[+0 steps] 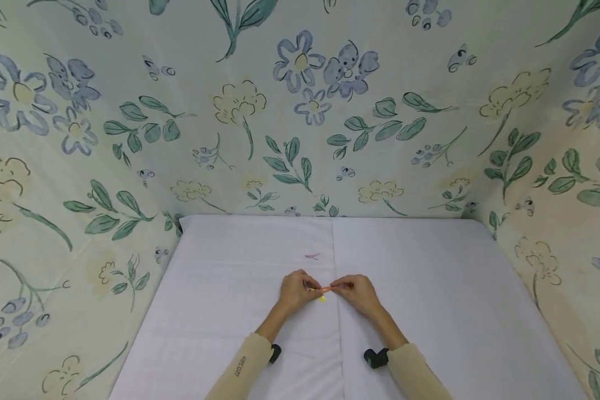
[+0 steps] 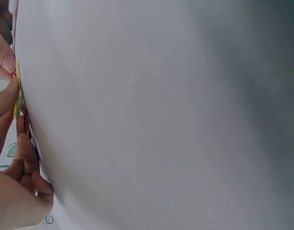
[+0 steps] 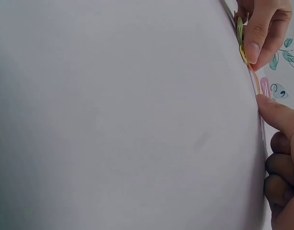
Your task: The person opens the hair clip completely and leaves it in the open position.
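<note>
Close together over the table's middle, both hands work on an orange paper clip (image 1: pixel 326 289). My left hand (image 1: pixel 296 291) pinches its left end between thumb and fingertips. On the other end, the thumb and forefinger of my right hand (image 1: pixel 358 291) grip it, with the remaining fingers curled in, as the right wrist view shows. A yellow paper clip (image 3: pixel 243 55) and a green one (image 3: pixel 240 29) trail from the left hand's fingertips; the fingers partly hide how they link. Beyond the hands lies a pink paper clip (image 3: pixel 265 86).
A white cloth with a lengthwise seam covers the table (image 1: pixel 405 266). Floral fabric (image 1: pixel 300 155) hangs behind the table and along both sides. Black wrist cameras sit at the left cuff (image 1: pixel 275 354) and the right cuff.
</note>
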`<action>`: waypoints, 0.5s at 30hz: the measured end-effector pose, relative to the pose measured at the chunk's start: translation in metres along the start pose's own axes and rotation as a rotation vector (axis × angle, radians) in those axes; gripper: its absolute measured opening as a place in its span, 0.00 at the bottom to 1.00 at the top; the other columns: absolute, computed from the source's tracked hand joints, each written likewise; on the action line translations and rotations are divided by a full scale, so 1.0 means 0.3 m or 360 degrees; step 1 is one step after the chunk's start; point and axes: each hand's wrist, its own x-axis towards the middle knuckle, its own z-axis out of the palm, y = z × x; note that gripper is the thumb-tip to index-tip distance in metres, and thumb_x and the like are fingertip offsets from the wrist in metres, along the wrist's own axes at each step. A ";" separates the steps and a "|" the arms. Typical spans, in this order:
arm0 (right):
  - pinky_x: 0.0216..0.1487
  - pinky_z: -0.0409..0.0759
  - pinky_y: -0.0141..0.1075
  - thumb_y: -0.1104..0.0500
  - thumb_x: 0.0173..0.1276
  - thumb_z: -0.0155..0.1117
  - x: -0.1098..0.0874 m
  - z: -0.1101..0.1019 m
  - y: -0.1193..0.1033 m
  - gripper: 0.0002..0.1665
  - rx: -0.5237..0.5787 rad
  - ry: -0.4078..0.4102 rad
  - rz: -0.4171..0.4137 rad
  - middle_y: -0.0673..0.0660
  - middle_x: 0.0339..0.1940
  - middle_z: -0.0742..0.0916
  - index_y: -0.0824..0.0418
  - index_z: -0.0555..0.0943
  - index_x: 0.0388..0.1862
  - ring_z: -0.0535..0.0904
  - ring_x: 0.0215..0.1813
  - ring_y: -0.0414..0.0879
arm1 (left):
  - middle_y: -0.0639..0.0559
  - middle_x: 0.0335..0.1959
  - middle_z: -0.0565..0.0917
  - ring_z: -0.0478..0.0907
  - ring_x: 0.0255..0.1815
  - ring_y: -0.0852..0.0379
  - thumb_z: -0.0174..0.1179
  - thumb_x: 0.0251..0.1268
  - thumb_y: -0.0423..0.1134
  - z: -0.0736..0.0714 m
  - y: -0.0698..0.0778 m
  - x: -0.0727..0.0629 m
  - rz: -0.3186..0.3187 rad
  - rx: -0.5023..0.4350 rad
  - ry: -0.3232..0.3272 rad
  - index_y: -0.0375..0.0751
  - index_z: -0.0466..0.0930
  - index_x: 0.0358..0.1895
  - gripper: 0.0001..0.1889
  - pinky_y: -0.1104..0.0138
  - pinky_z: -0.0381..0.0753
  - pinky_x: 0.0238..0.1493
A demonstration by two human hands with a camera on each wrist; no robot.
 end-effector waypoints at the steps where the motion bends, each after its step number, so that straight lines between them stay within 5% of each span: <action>1: 0.28 0.66 0.28 0.60 0.61 0.79 -0.001 0.003 0.002 0.05 -0.0002 0.0014 -0.0004 0.50 0.23 0.87 0.57 0.93 0.37 0.68 0.25 0.33 | 0.55 0.28 0.84 0.70 0.25 0.68 0.83 0.47 0.40 0.000 0.000 0.000 -0.0009 -0.0008 -0.0003 0.48 0.93 0.27 0.06 0.74 0.68 0.30; 5: 0.30 0.68 0.28 0.60 0.60 0.79 -0.006 0.011 0.005 0.05 -0.0017 0.0060 -0.0012 0.50 0.29 0.91 0.56 0.93 0.35 0.70 0.27 0.33 | 0.56 0.28 0.84 0.70 0.25 0.67 0.82 0.48 0.40 -0.002 0.001 -0.002 -0.0013 -0.0003 -0.0006 0.49 0.93 0.26 0.06 0.74 0.68 0.30; 15: 0.29 0.66 0.28 0.57 0.62 0.79 -0.019 0.012 -0.011 0.04 -0.0068 0.0058 0.0025 0.44 0.21 0.81 0.54 0.92 0.35 0.68 0.25 0.34 | 0.56 0.29 0.86 0.70 0.25 0.67 0.82 0.48 0.40 -0.013 -0.004 -0.001 0.0009 -0.0001 -0.0051 0.50 0.93 0.30 0.07 0.73 0.67 0.33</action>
